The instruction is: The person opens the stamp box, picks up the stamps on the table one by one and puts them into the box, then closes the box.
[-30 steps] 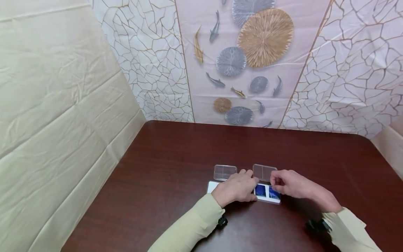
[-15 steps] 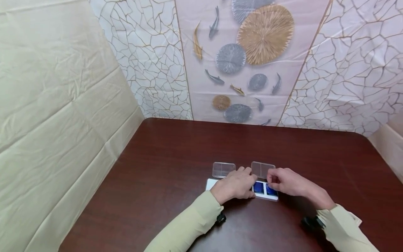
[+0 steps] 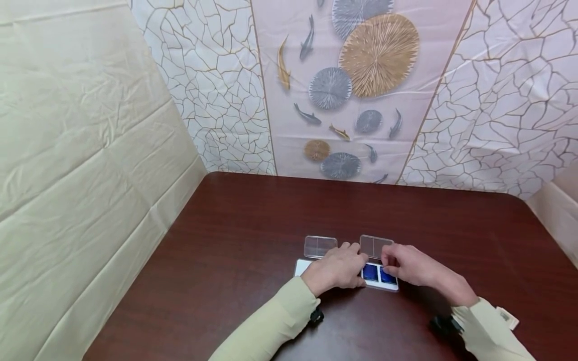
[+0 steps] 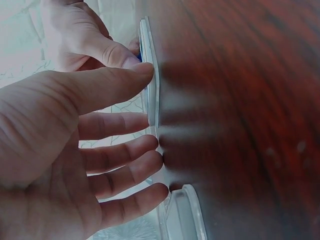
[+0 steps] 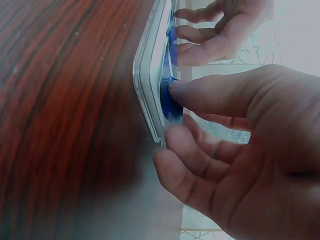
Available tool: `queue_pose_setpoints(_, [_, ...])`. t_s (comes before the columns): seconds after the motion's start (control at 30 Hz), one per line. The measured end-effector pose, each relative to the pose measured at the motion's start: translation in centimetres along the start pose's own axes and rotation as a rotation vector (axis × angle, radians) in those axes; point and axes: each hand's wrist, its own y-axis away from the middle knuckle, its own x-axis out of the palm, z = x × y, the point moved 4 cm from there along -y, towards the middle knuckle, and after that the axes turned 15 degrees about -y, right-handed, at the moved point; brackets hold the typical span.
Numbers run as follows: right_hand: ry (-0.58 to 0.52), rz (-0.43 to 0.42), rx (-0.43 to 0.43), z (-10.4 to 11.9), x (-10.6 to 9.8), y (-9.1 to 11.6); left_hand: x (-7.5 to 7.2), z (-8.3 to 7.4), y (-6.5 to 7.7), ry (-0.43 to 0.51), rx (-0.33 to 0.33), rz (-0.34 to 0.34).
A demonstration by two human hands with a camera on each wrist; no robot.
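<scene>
A small flat white case [image 3: 383,287] with clear edges lies on the table, dark blue squares [image 3: 370,273] set in its white face. My left hand [image 3: 336,265] holds this case, thumb on the near edge and other fingers at its left side and back. My right hand [image 3: 413,265] is at the case's right end. There, its thumb and curled fingers pinch a shiny blue piece [image 5: 171,100]; the tip of the index finger is hidden. Behind the case stands a clear lid [image 3: 372,245], partly covered by my right fingers.
Left of my left hand lies a second white case [image 3: 301,266], mostly covered, with another clear lid [image 3: 319,246] behind it. A small pale card [image 3: 508,318] sits by my right sleeve. The dark brown table [image 3: 217,250] ends at a patterned cloth wall.
Both hands stay at the same case, with only a slight shift of the right fingers over the blue piece. More of the pale card shows beside the right sleeve.
</scene>
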Motion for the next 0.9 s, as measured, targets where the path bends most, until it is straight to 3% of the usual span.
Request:
queue_pose_setpoints(0.2, [0.030,-0.037,0.009,0.4,0.0,0.2,-0.1,0.1,0.0,0.010,-0.004,0.011])
queue_pose_setpoints(0.57, [0.093,-0.045,-0.090,1.2,0.0,0.8,-0.1,0.5,0.8,0.016,0.001,0.027])
queue_pose_setpoints(0.7, [0.085,-0.046,-0.085,1.3,-0.7,1.5,-0.5,0.7,1.4,0.010,0.013,0.033])
queue_pose_setpoints(0.9, [0.071,-0.023,-0.009,1.1,-1.5,2.4,-1.4,0.8,2.1,0.006,0.037,0.027])
